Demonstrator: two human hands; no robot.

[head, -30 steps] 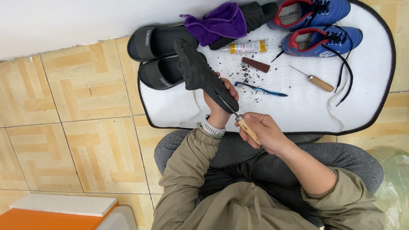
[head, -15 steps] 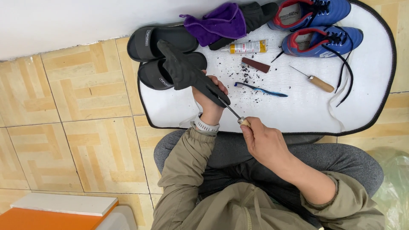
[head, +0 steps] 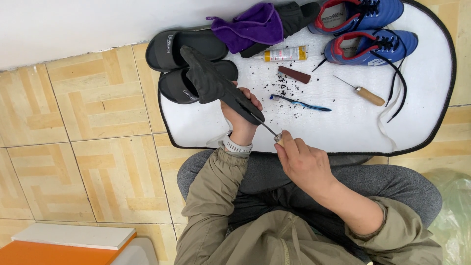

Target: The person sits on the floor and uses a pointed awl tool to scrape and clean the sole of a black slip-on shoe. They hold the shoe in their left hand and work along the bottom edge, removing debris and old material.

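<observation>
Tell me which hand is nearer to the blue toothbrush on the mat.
Left. The left hand, gripping the black shoe, sits just beside the toothbrush head. The right hand, holding an awl, is lower, off the mat.

Single head view, looking steeply down over lap, close above white mat (head: 422,118) on tiled floor (head: 73,142).

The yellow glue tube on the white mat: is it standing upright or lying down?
Lying down: the yellow glue tube rests lengthwise on the white mat.

Awl handle (head: 278,138) mostly hidden, perhaps wooden
</observation>
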